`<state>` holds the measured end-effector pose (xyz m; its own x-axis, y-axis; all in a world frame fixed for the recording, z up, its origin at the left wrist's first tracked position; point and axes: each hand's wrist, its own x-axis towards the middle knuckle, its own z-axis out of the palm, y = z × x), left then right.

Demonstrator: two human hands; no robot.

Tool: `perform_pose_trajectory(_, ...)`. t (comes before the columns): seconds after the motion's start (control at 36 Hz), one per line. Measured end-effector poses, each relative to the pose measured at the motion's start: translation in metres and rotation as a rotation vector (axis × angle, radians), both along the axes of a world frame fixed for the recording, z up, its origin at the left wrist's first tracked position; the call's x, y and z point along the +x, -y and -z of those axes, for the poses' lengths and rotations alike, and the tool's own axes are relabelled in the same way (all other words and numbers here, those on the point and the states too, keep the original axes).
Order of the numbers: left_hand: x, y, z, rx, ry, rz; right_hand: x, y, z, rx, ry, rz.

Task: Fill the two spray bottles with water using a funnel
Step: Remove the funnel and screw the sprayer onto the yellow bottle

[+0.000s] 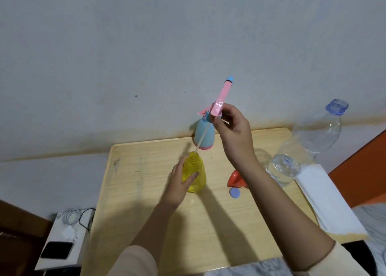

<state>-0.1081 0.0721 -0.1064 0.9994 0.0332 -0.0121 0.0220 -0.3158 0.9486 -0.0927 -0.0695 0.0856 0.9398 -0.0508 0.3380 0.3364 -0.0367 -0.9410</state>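
Observation:
A yellow spray bottle (194, 173) stands uncapped on the wooden table (146, 192), and my left hand (179, 181) grips its side. My right hand (231, 127) holds a pink spray head (221, 100) raised above it, with its thin tube (201, 136) slanting down to the yellow bottle's open neck. A light blue spray bottle (203, 135) with a pink base stands behind, near the wall. An orange funnel (235, 179) lies on the table, partly hidden by my right forearm. A large clear water bottle (309, 144), uncapped, stands at the right.
A blue bottle cap (235, 192) lies in front of the funnel. Folded white paper (328, 198) rests on the table's right edge. To the left, below the table, a white box (62, 242) carries cables and a dark phone. The wall runs just behind the table.

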Motion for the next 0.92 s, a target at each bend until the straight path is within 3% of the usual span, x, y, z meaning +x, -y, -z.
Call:
perform_pose_trajectory(0.39,-0.009,0.005,0.007,-0.091,0.184,-0.067,-0.006,-0.022,0.109,-0.177,-0.232,-0.023)
perform_pose_trajectory(0.58,-0.014,0.016,0.010,-0.022,0.200,-0.166,0.000,-0.017,0.127,-0.199,-0.181,-0.071)
perform_pose_trajectory(0.81,-0.002,0.020,0.033,0.165,0.257,-0.124,0.006,-0.011,0.133,-0.261,-0.130,-0.142)
perform_pose_trajectory(0.92,0.006,0.016,0.039,0.147,0.237,-0.077,0.008,-0.009,0.134,-0.301,-0.095,-0.139)
